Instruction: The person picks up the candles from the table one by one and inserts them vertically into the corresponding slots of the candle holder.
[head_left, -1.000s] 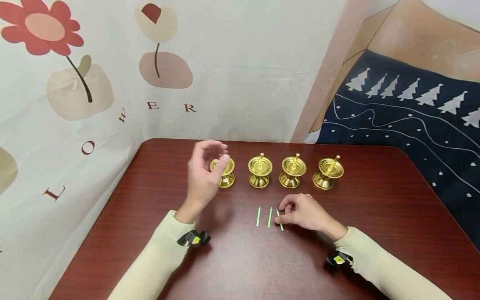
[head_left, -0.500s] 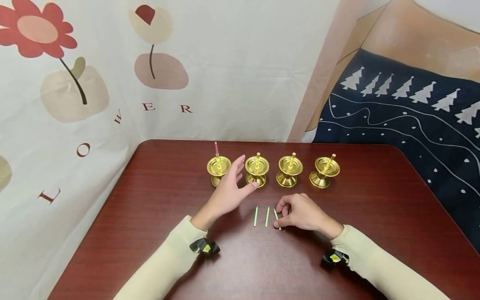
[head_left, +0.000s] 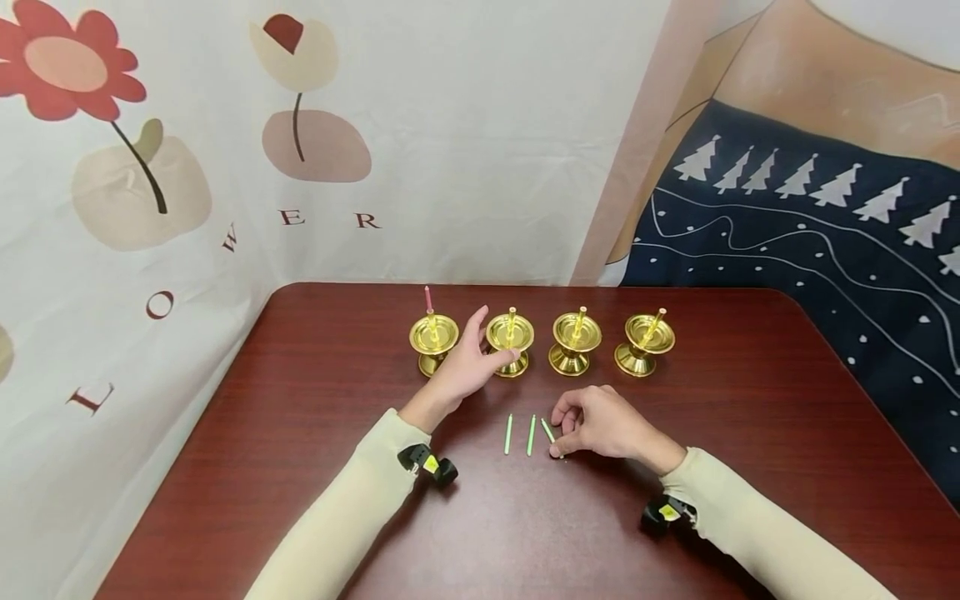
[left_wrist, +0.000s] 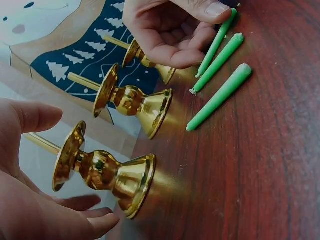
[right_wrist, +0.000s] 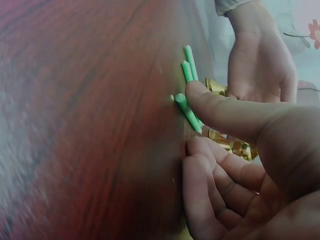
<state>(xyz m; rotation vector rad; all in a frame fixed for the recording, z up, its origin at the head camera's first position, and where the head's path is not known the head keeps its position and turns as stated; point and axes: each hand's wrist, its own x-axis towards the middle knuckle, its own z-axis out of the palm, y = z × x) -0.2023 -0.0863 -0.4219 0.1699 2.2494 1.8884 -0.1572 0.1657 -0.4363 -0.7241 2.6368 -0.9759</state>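
Note:
My left hand [head_left: 462, 367] reaches beside the second brass candle holder [head_left: 510, 333] from the left. In the left wrist view its thumb and fingers spread around that candle holder [left_wrist: 100, 170], with gaps showing between. My right hand [head_left: 603, 423] is low over the table, thumb at the near end of the rightmost green candle [head_left: 547, 427]. In the right wrist view that candle [right_wrist: 189, 114] lies between thumb and loosely bent fingers, which stand apart. Two more green candles, the left one [head_left: 508, 434] and the middle one [head_left: 531, 435], lie side by side to its left.
The leftmost holder [head_left: 433, 335] carries a pink candle [head_left: 428, 300] upright. Two further brass holders, the third [head_left: 576, 333] and the rightmost [head_left: 647, 337], stand in the row with bare stems. A patterned cloth [head_left: 480, 150] hangs behind the dark red table [head_left: 480, 533].
My left hand has left the leftmost holder and moved right to the second one, uncovering the pink candle. The rightmost green candle now slants a little more; the right hand has barely moved.

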